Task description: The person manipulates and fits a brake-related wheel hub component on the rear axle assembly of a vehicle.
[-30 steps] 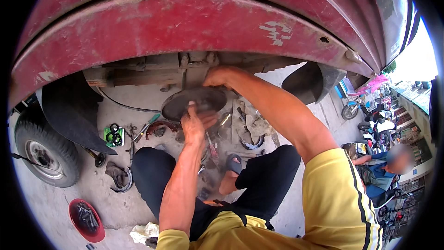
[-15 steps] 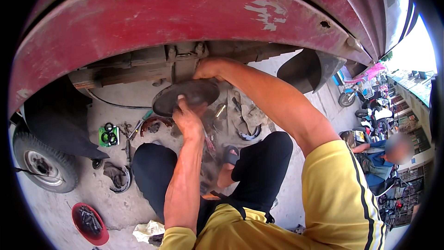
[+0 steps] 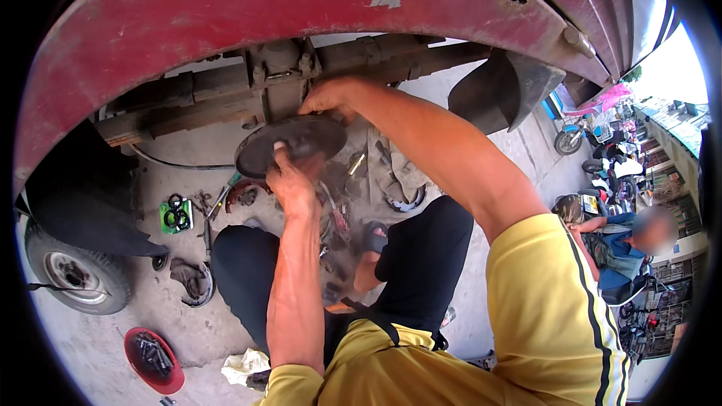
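A dark round metal plate (image 3: 253,152) is tilted below the rusty axle (image 3: 274,60) of a red vehicle (image 3: 188,7). My left hand (image 3: 289,180) grips the plate, thumb on its face and fingers blurred. My right hand (image 3: 325,96) reaches under the body to the axle, just above the plate's far edge; its fingers are curled, and what they hold is hidden. Beneath the plate, curved brake shoes (image 3: 406,197), a green package with black rings (image 3: 175,213) and assorted tools (image 3: 218,203) lie on the concrete.
A loose-looking wheel (image 3: 75,271) is at left, a black mudflap (image 3: 504,90) at right. A red bowl of metal parts (image 3: 154,361) and a pale rag (image 3: 244,367) lie lower left. At far right a person (image 3: 624,248) sits near several parked scooters (image 3: 609,165).
My view has shifted, so the red panel, both hands and the plate appear higher and further left. More of the axle shows. The person at right has moved an arm.
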`<state>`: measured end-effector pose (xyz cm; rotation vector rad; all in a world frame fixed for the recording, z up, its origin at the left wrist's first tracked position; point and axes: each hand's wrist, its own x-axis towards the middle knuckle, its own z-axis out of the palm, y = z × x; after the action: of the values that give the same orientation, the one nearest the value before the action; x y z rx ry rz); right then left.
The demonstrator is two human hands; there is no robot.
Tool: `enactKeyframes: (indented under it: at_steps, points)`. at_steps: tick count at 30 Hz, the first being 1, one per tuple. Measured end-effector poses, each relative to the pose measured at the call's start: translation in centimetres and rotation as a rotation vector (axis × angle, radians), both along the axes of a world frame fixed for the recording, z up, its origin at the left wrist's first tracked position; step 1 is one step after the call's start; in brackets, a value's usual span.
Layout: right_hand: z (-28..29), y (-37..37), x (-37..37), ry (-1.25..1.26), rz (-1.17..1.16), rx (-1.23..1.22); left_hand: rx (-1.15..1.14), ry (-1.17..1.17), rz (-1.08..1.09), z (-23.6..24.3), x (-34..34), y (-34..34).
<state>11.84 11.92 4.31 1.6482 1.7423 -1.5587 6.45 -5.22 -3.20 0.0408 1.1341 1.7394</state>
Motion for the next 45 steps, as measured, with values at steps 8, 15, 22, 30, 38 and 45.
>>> enactKeyframes:
  at_steps: [8, 15, 22, 30, 38, 45]
  points:
    - [-2.4, 1.9, 0.6, 0.117, 0.173, 0.112, -0.016, -0.031, 0.012, -0.1, 0.5, 0.1]
    - [1.9, -1.5, -0.7, -0.024, 0.027, 0.129, 0.024, -0.056, 0.020, -0.1, 0.0, 0.3]
    - [-1.9, 0.3, 1.0, 0.201, -0.160, 0.060, 0.004, -0.064, 0.006, 0.7, 0.3, 0.2]
    - [0.3, -0.9, -0.6, 0.024, 0.061, 0.332, 0.011, -0.059, 0.001, -0.2, -0.2, 0.1]
    - [-2.0, 1.3, 0.2, -0.051, 0.180, 0.321, 0.012, -0.089, -0.007, 0.3, 0.4, 0.2]
    - [3.4, -3.3, -1.4, -0.022, -0.068, 0.234, 0.046, -0.073, -0.009, -0.1, -0.3, 0.2]
